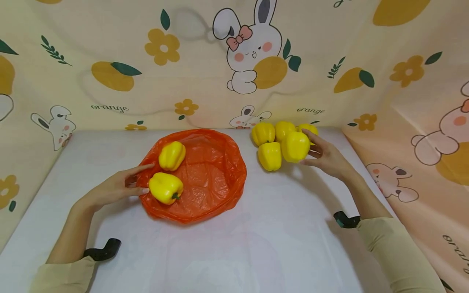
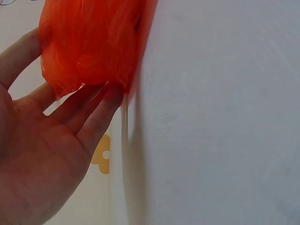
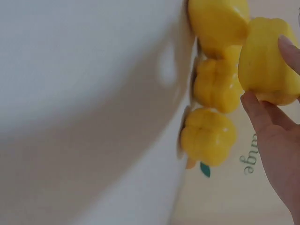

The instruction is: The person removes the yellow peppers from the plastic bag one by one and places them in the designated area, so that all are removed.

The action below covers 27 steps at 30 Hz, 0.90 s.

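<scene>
An orange-red plastic bag (image 1: 205, 179) lies with its mouth spread wide on the table, two yellow bell peppers (image 1: 172, 156) inside at its left. My left hand (image 1: 110, 188) touches the bag's left rim, and the left wrist view shows its fingers (image 2: 96, 122) extended against the outside of the bag (image 2: 89, 42). Near the back right, my right hand (image 1: 327, 158) grips a yellow pepper (image 1: 295, 147) between thumb and fingers. In the right wrist view that pepper (image 3: 267, 61) is held off the table, beside the other peppers (image 3: 208, 136).
Several more yellow peppers (image 1: 269, 156) stand together at the table's back right, by the patterned cloth (image 1: 205, 89) that hangs behind. The white table (image 1: 234, 252) stretches in front of the bag, and the cloth also rises along the right side.
</scene>
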Available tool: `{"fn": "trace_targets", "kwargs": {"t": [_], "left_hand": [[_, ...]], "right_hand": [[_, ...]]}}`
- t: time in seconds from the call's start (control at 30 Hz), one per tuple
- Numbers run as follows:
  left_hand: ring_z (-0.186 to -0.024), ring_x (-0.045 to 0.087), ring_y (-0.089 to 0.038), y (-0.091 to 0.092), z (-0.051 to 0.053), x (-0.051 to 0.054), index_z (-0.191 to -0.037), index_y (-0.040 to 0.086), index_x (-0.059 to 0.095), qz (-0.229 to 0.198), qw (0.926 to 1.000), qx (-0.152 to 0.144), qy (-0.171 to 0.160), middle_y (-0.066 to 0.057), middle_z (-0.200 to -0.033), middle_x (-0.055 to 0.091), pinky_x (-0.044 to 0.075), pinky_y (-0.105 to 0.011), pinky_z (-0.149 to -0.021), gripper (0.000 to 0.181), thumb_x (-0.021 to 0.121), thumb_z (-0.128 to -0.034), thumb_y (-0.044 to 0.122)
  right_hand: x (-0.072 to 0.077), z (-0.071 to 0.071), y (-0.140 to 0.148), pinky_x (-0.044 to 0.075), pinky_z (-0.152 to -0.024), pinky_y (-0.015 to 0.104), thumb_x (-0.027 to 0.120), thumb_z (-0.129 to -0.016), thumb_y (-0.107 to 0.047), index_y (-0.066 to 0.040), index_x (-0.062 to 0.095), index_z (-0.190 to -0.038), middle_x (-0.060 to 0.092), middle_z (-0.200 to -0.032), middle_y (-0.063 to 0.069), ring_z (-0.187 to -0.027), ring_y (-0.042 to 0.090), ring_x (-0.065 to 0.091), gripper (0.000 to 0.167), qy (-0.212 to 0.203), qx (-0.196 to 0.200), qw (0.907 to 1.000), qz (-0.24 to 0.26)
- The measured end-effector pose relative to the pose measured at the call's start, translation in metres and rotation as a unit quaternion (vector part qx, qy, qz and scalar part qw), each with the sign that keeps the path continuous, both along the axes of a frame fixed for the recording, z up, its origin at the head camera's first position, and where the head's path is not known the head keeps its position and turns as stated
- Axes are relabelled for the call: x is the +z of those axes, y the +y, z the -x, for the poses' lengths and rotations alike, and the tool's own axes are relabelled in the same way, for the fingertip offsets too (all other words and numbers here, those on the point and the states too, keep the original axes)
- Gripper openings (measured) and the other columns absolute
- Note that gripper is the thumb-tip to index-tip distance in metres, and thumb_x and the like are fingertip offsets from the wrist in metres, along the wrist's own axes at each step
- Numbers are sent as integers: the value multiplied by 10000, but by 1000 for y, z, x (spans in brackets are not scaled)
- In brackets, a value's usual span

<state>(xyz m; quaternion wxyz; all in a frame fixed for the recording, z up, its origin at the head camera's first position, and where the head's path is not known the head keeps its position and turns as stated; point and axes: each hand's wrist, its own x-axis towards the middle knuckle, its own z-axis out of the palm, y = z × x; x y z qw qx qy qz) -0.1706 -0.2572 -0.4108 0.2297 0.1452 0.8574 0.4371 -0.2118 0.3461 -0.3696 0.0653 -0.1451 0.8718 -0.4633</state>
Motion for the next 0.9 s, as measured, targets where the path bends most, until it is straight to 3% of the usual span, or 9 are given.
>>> {"fn": "trace_targets", "kwargs": {"t": [0.23,0.7,0.9], "left_hand": [[-1394,266,-450,1,1,1,-1545,177,363,-25,10000,12,44,-251,-1578,257,255,-702,-1086,722,701,-922,308],[-1378,294,-448,1,0,0,-1546,160,358,-96,9999,-50,87,-261,-1572,265,283,-698,-1075,712,691,-930,292],[-1387,284,-460,0,1,-1,-1551,165,349,-77,10000,-30,38,-262,-1578,250,293,-698,-1070,719,688,-932,305]], "right_hand": [[-14,2,9,384,-1071,438,757,-851,12,-127,250,-1583,252,-1602,148,-1361,417,405,900,-138,-40,9999,-71],[-35,9,12,382,-1082,379,777,-858,-74,-159,239,-1589,218,-1626,133,-1381,408,391,912,-339,18,9992,-205],[-41,12,11,371,-1085,430,765,-866,-59,-207,203,-1599,180,-1631,173,-1396,444,357,935,-377,125,9990,-206]]}}
